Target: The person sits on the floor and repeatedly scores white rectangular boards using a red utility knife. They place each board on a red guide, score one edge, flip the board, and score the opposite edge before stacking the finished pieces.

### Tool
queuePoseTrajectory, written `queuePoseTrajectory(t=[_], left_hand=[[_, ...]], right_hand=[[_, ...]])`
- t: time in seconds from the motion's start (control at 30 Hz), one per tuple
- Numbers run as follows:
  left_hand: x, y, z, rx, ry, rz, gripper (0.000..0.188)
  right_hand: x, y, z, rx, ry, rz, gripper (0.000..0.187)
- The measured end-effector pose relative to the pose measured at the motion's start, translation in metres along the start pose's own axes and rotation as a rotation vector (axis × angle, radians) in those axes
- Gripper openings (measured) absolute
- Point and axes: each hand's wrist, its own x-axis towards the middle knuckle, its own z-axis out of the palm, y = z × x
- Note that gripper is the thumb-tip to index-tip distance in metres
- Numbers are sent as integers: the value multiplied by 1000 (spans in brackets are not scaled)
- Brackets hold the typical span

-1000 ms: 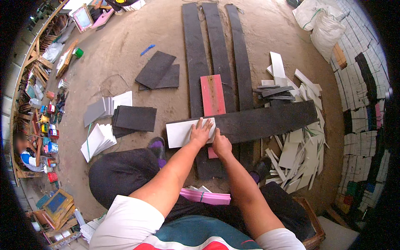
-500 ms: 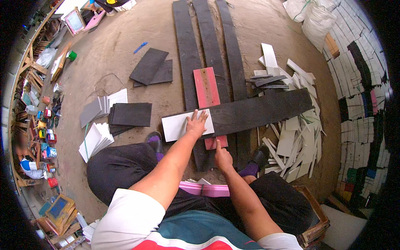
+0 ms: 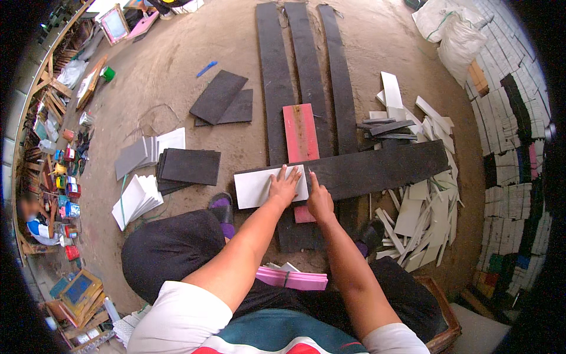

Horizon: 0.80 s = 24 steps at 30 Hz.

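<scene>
My left hand (image 3: 285, 185) lies flat, fingers spread, pressing a white rectangular foam sheet (image 3: 250, 190) onto a long black foam strip (image 3: 377, 168). Closed, with the index finger stretched along the top, my right hand (image 3: 320, 203) is at the white sheet's right edge, over the black strip. A thin pointed tool (image 3: 309, 170), seemingly a blade, shows just past that fingertip; the rest of it is hidden in the hand. Under the strip runs a pinkish-red board (image 3: 300, 133) with a worn brown line down its middle, sticking out at both ends.
Long black strips (image 3: 275, 82) lie beneath the board. To the left sit stacked black rectangles (image 3: 191, 166), white sheets (image 3: 138, 200) and a blue pen (image 3: 207, 69). White offcuts (image 3: 421, 218) are heaped at right. Pink sheets (image 3: 292, 278) rest between my legs. Another person (image 3: 41, 227) sits far left.
My right hand has moved up from the board's near end to the far part of the white sheet's right edge. My left hand still presses the sheet. The whole view has shifted slightly.
</scene>
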Motion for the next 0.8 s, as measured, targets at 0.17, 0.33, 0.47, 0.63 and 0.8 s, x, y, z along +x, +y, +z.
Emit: queuePoseTrajectory(t=[0.17,0.33,0.47,0.63,0.8], left_hand=[[-3,-3,7,38,101,1,79],[-7,-4,4,30,102,29,72],[-2,-4,9,-2,102,17,72],[6,-6,19,70,44,-13,81],[8,-5,19,33,23,-1,79]], right_hand=[[31,-12,11,32,-13,-2,67],[35,-19,11,32,-57,42,65],[41,-14,16,5,-64,30,64],[47,-29,7,-16,-113,54,59],[46,-30,-3,4,-110,39,40]])
